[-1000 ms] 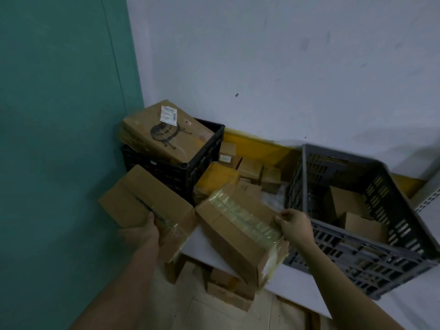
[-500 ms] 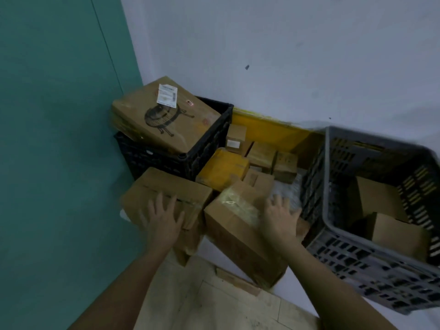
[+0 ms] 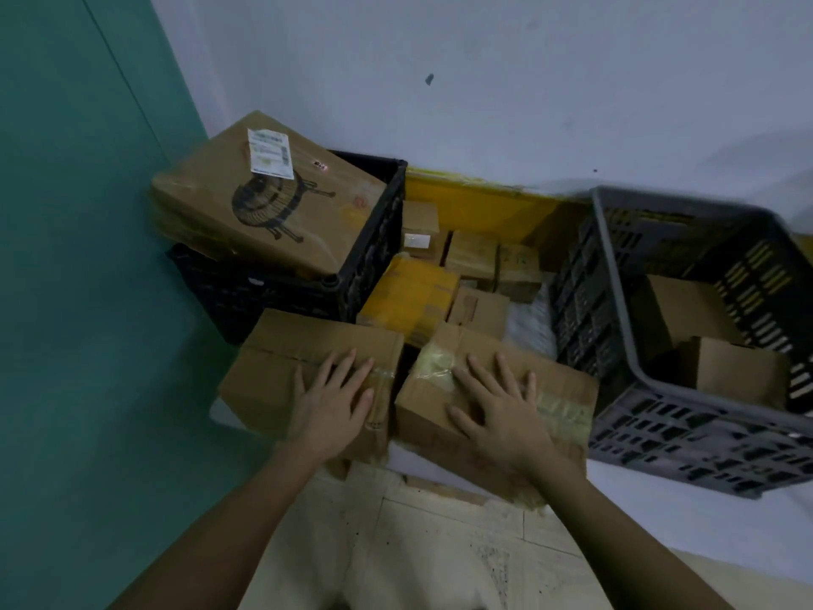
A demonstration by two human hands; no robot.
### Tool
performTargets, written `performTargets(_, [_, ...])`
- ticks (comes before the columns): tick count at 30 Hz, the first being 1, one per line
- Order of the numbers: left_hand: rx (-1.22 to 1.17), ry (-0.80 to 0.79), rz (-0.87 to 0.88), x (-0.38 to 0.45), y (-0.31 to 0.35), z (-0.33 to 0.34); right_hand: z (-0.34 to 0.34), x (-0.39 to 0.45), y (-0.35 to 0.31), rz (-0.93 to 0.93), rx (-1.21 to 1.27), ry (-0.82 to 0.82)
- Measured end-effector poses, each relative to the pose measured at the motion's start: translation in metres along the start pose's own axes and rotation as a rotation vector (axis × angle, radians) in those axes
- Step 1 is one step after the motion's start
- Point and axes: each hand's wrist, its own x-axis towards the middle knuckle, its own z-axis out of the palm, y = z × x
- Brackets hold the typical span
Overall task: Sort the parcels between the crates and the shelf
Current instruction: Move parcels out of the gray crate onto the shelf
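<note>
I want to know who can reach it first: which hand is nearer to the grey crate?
Right. The right hand lies flat on a taped box beside the grey crate; the left hand rests on another box farther left.

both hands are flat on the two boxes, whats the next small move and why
Probably lift both palms clear. The left hand and right hand lie open and flat on the left box and taped box, gripping neither; both boxes appear to rest on the shelf.

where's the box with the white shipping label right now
In the head view it sits upper left: the labelled box lies tilted on top of the black crate, in the corner beside the green wall.
</note>
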Motion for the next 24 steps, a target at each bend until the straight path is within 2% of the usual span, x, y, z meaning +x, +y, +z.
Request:
performTargets(8, [-0.011,-0.021,0.041,0.006,-0.005,0.006,0.003,-0.007,0.005,-0.085,0.072,0.008])
performTargets(15, [-0.055,-0.166,0.090,-0.004,-0.009,-0.001,0.017,-0.017,-0.022,0.106,0.055,0.080])
performTargets(17, [-0.124,-0.117,0.167,0.006,-0.007,-0.013,0.008,-0.007,-0.030,0.138,0.040,0.106])
performTargets(20, [-0.242,0.003,0.347,0.032,0.002,-0.032,-0.016,0.021,-0.036,0.174,0.171,0.213])
performTargets(24, [-0.334,-0.037,0.380,0.079,0.011,-0.050,-0.037,0.061,-0.031,0.328,0.291,0.272])
